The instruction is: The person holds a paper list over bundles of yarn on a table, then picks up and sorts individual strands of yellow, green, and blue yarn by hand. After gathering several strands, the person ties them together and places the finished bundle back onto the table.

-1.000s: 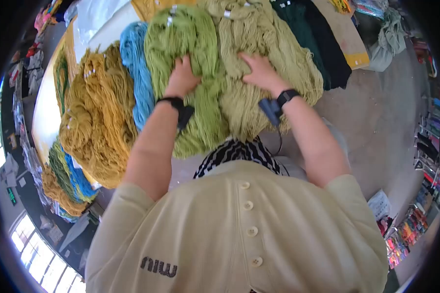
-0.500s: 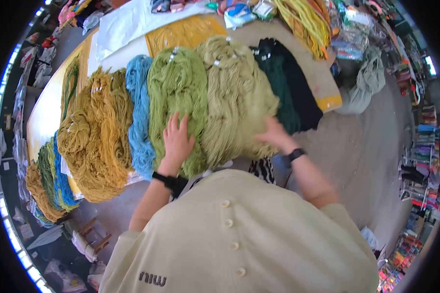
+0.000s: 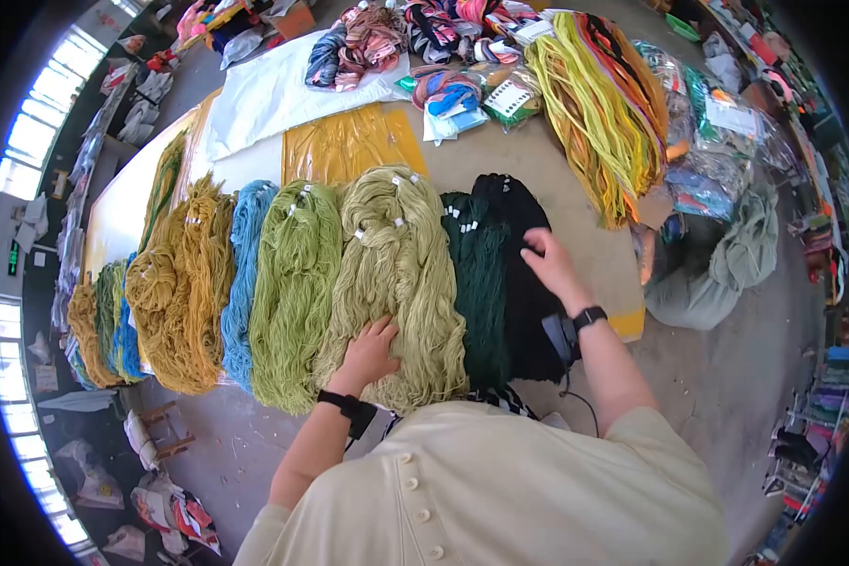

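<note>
My left hand (image 3: 372,353) rests with its fingers spread on the lower left part of a pale olive yarn hank (image 3: 401,274), which has small white tags near its top. Over the right side of a black yarn hank (image 3: 519,292), my right hand (image 3: 551,264) is open, thumb and fingers apart. Between the olive and black hanks lies a dark green yarn hank (image 3: 476,292), also tagged in white. To the left of the olive one is a light green yarn hank (image 3: 297,292). All these hanks hang toward me over the table's near edge.
A blue yarn hank (image 3: 248,283) and mustard hanks (image 3: 193,292) continue leftward. Farther back are a white plastic sheet (image 3: 255,94), yellow-orange strands (image 3: 585,113) and bagged yarn (image 3: 509,94). A grey-green sack (image 3: 726,274) stands right of the table; a cable (image 3: 575,401) dangles below.
My left hand has moved from the light green hank onto the pale olive one. My right hand has moved from the olive hank to the black one. The view has tilted up and shifted right.
</note>
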Available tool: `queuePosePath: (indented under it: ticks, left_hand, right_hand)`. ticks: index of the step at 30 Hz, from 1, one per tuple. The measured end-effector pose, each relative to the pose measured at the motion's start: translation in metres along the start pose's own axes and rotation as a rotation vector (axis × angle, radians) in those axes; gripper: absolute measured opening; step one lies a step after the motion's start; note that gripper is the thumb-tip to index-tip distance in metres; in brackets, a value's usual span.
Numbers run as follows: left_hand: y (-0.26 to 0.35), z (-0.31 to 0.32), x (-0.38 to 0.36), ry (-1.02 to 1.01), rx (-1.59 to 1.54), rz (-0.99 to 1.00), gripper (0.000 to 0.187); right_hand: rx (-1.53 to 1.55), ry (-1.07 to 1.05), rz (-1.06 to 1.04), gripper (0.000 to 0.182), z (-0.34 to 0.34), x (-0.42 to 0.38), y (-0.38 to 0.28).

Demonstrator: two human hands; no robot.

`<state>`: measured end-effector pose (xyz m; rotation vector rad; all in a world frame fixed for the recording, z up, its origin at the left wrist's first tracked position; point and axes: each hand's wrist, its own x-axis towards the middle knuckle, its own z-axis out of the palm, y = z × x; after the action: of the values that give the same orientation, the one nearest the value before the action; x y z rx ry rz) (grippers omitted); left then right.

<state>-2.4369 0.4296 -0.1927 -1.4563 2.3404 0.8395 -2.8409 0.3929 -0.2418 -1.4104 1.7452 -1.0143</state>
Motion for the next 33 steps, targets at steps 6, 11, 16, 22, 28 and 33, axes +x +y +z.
queuePosePath:
  ticks: [6,11,16,22,28,33]
  left_hand:
    - [0.025,0.014,-0.022,0.139,-0.045,-0.141,0.067]
    - [0.032,0.021,-0.012,0.172,-0.013,-0.223,0.065]
    - [0.035,0.015,0.002,0.189,-0.086,-0.297,0.063]
    - [0.039,0.007,-0.005,0.149,-0.081,-0.292,0.059]
    - [0.052,-0.001,-0.02,0.227,-0.123,-0.283,0.053]
    - [0.056,-0.012,-0.038,0.317,-0.122,-0.309,0.051]
  right_hand:
    - [-0.341,0.121,0.174,0.075,0.028,0.076,0.019]
    - [-0.203,0.29,0.027,0.065,0.017,0.044,0.04]
    - [-0.356,0.048,0.229,0.063,-0.069,0.031,0.073]
    - [-0.337,0.204,0.145,0.033,-0.092,0.111,0.064]
    - [-0.396,-0.164,0.119,0.022,-0.058,0.153,0.087]
    - [-0.62,0.142,-0.181,0.019,-0.082,0.138,0.044]
